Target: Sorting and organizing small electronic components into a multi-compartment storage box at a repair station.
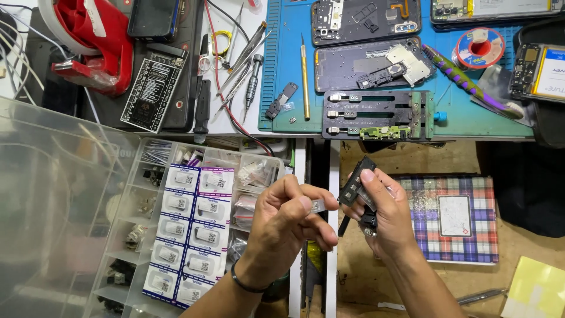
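My left hand (282, 227) pinches a small clear plastic packet (318, 205) between thumb and fingers, just above the right edge of the parts organiser box (112, 277). My right hand (382, 218) grips a small black phone part (355, 182), a flat rectangular module, with more dark pieces tucked under the fingers. The two hands are close together, the packet almost touching the black part. A black band circles my left wrist.
The clear organiser holds rows of white-and-blue small packets (188, 235). On the bench behind lie a blue mat (282, 70), opened phones (365, 20), a black board holder (379, 115), tweezers and screwdrivers (247, 65), a solder spool (479, 47). A plaid box (453, 218) sits right.
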